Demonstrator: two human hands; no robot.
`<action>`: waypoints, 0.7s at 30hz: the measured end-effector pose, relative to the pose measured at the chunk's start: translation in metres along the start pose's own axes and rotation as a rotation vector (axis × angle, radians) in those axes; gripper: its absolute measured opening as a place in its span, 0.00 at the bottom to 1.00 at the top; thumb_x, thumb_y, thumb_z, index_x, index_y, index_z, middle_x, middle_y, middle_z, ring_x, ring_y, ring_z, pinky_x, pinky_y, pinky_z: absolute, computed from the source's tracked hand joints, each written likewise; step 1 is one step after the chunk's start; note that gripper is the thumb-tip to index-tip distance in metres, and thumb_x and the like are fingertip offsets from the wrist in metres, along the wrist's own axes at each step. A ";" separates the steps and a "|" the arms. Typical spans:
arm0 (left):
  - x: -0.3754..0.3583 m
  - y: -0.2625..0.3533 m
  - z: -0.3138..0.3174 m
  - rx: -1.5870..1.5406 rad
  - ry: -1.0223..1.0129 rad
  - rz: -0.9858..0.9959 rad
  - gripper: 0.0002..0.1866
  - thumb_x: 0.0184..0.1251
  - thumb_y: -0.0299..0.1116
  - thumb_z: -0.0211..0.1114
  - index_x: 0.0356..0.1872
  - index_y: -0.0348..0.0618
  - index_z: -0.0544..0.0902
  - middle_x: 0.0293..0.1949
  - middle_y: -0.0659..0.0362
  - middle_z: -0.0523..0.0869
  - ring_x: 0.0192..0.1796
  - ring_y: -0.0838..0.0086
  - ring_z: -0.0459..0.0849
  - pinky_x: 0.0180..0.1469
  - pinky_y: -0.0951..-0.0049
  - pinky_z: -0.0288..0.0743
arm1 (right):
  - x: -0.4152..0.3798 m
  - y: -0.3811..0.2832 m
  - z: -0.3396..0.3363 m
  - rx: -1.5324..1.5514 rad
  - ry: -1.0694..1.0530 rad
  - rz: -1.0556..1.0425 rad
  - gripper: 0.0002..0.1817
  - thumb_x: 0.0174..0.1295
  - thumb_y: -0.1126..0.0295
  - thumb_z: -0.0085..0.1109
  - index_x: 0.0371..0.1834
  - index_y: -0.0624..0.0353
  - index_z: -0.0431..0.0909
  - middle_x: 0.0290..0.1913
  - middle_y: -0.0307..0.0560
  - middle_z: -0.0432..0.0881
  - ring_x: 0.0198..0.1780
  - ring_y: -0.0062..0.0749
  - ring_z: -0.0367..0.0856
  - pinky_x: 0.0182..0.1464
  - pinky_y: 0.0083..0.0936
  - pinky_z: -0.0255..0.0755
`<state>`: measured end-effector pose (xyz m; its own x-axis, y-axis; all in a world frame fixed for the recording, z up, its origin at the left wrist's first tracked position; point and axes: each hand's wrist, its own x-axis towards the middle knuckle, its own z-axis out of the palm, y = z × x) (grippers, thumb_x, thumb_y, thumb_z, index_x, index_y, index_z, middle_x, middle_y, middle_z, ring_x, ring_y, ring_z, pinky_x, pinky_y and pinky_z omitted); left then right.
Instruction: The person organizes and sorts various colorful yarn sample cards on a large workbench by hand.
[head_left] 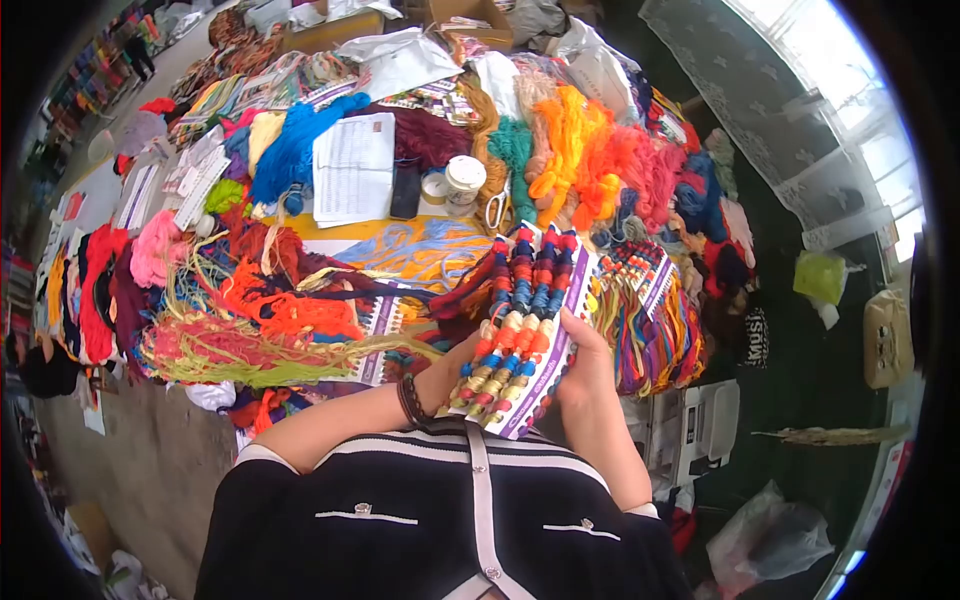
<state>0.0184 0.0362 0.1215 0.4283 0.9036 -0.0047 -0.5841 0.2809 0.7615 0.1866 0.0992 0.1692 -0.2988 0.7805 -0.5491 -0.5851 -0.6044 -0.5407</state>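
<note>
Close to my chest I hold a stack of white and purple thread cards (548, 372), tilted, with several rows of coloured embroidery thread bundles along them. My left hand (452, 374), with a dark bracelet at the wrist, grips the left edge; its fingers are mostly hidden by the cards. Along the right edge lies the thumb of my right hand (587, 358), the other fingers being behind. Left of the cards, loose red and yellow-green thread (270, 345) spreads over the table. Just to their right lies a bundle of multicoloured threads (648, 335) with a printed card.
Skeins of yarn in blue (303, 145) and orange (572, 140) cover the table. Behind the cards are a paper sheet (353, 170), a dark phone (405, 193), a white lidded tub (464, 182) and scissors (496, 212). A plastic bag (768, 540) lies on the floor at right.
</note>
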 end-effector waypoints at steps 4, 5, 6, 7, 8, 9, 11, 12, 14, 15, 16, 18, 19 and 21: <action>-0.005 -0.003 -0.003 0.322 0.248 0.132 0.26 0.77 0.47 0.37 0.62 0.37 0.68 0.60 0.52 0.74 0.60 0.67 0.75 0.61 0.66 0.68 | -0.045 -0.048 -0.037 0.048 -0.072 -0.301 0.25 0.53 0.71 0.56 0.57 0.64 0.70 0.53 0.53 0.79 0.53 0.44 0.79 0.59 0.42 0.71; -0.004 0.004 -0.003 0.212 0.337 0.029 0.26 0.77 0.49 0.38 0.62 0.38 0.68 0.60 0.53 0.74 0.60 0.66 0.75 0.62 0.64 0.66 | -0.061 -0.067 -0.061 0.025 -0.007 -0.445 0.23 0.55 0.70 0.55 0.56 0.63 0.70 0.51 0.53 0.79 0.52 0.45 0.79 0.57 0.44 0.72; -0.006 0.005 -0.011 0.281 0.411 -0.032 0.26 0.76 0.49 0.39 0.61 0.40 0.69 0.60 0.53 0.74 0.60 0.67 0.75 0.62 0.65 0.66 | -0.083 -0.092 -0.076 0.105 0.085 -0.474 0.19 0.59 0.68 0.52 0.52 0.63 0.71 0.47 0.53 0.79 0.48 0.45 0.79 0.54 0.45 0.73; -0.009 -0.005 -0.026 0.284 0.499 -0.075 0.24 0.76 0.47 0.39 0.60 0.40 0.70 0.59 0.53 0.75 0.59 0.68 0.75 0.62 0.66 0.66 | -0.107 -0.118 -0.084 0.083 0.154 -0.599 0.17 0.62 0.65 0.49 0.50 0.63 0.71 0.46 0.54 0.78 0.47 0.45 0.78 0.55 0.46 0.71; -0.014 -0.017 -0.043 0.298 0.560 -0.121 0.24 0.76 0.47 0.38 0.61 0.41 0.70 0.59 0.53 0.76 0.59 0.69 0.75 0.62 0.67 0.65 | -0.127 -0.149 -0.125 0.005 0.103 -0.691 0.17 0.63 0.63 0.47 0.49 0.64 0.71 0.46 0.54 0.78 0.50 0.46 0.76 0.58 0.47 0.68; -0.023 -0.030 -0.059 0.279 0.622 -0.154 0.25 0.76 0.49 0.39 0.62 0.42 0.69 0.59 0.53 0.76 0.59 0.69 0.75 0.62 0.68 0.65 | -0.152 -0.179 -0.155 0.041 0.082 -0.723 0.19 0.64 0.63 0.45 0.52 0.65 0.71 0.50 0.55 0.77 0.56 0.48 0.74 0.62 0.48 0.64; -0.042 -0.051 -0.081 0.207 0.787 -0.278 0.27 0.74 0.52 0.41 0.63 0.44 0.69 0.57 0.55 0.78 0.55 0.73 0.78 0.58 0.70 0.67 | -0.199 -0.239 -0.196 -0.007 0.234 -0.891 0.23 0.66 0.63 0.45 0.60 0.66 0.67 0.60 0.56 0.73 0.64 0.46 0.69 0.67 0.44 0.59; -0.052 -0.060 -0.091 0.258 0.798 -0.330 0.28 0.73 0.54 0.41 0.62 0.44 0.69 0.55 0.57 0.79 0.51 0.76 0.79 0.53 0.73 0.69 | -0.215 -0.261 -0.184 0.035 0.385 -0.950 0.24 0.67 0.62 0.45 0.63 0.64 0.66 0.62 0.54 0.71 0.64 0.45 0.68 0.68 0.43 0.58; -0.069 -0.084 -0.115 0.234 0.885 -0.417 0.28 0.71 0.55 0.44 0.60 0.45 0.71 0.54 0.58 0.80 0.46 0.76 0.79 0.48 0.73 0.68 | -0.248 -0.316 -0.208 0.010 0.553 -1.058 0.26 0.66 0.63 0.47 0.65 0.65 0.64 0.65 0.54 0.69 0.65 0.46 0.68 0.68 0.44 0.59; -0.073 -0.092 -0.123 0.246 0.925 -0.455 0.28 0.71 0.55 0.44 0.61 0.45 0.71 0.54 0.57 0.80 0.47 0.76 0.79 0.48 0.72 0.68 | -0.259 -0.339 -0.212 0.014 0.622 -1.095 0.27 0.66 0.62 0.47 0.66 0.65 0.63 0.65 0.54 0.68 0.65 0.46 0.67 0.68 0.44 0.58; -0.076 -0.099 -0.128 0.258 0.967 -0.492 0.28 0.70 0.54 0.45 0.61 0.44 0.71 0.55 0.57 0.80 0.47 0.75 0.79 0.49 0.71 0.68 | -0.271 -0.366 -0.229 -0.030 0.636 -1.113 0.27 0.66 0.61 0.47 0.65 0.65 0.63 0.65 0.54 0.68 0.66 0.46 0.67 0.69 0.44 0.58; -0.077 -0.115 -0.141 0.290 1.022 -0.531 0.30 0.70 0.55 0.44 0.62 0.44 0.70 0.56 0.55 0.78 0.49 0.73 0.78 0.50 0.68 0.68 | -0.270 -0.397 -0.223 0.017 0.671 -1.116 0.26 0.66 0.61 0.50 0.64 0.63 0.65 0.64 0.54 0.70 0.65 0.45 0.67 0.69 0.43 0.58; -0.076 -0.120 -0.144 0.296 1.036 -0.539 0.30 0.70 0.56 0.43 0.63 0.44 0.69 0.57 0.55 0.78 0.49 0.73 0.78 0.50 0.68 0.68 | -0.272 -0.423 -0.259 -0.090 0.475 -1.028 0.26 0.66 0.61 0.50 0.64 0.63 0.66 0.64 0.53 0.70 0.65 0.44 0.68 0.68 0.43 0.58; -0.071 -0.124 -0.137 0.311 1.034 -0.549 0.31 0.70 0.58 0.43 0.63 0.44 0.69 0.57 0.55 0.78 0.49 0.73 0.78 0.50 0.68 0.68 | -0.241 -0.441 -0.283 -0.098 0.488 -0.927 0.26 0.64 0.60 0.53 0.63 0.63 0.67 0.63 0.53 0.72 0.64 0.43 0.69 0.68 0.42 0.60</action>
<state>-0.0345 -0.0187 -0.0610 -0.2685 0.5599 -0.7838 -0.2461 0.7468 0.6178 0.7301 0.1325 0.3601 0.5835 0.8082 -0.0796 -0.3590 0.1687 -0.9180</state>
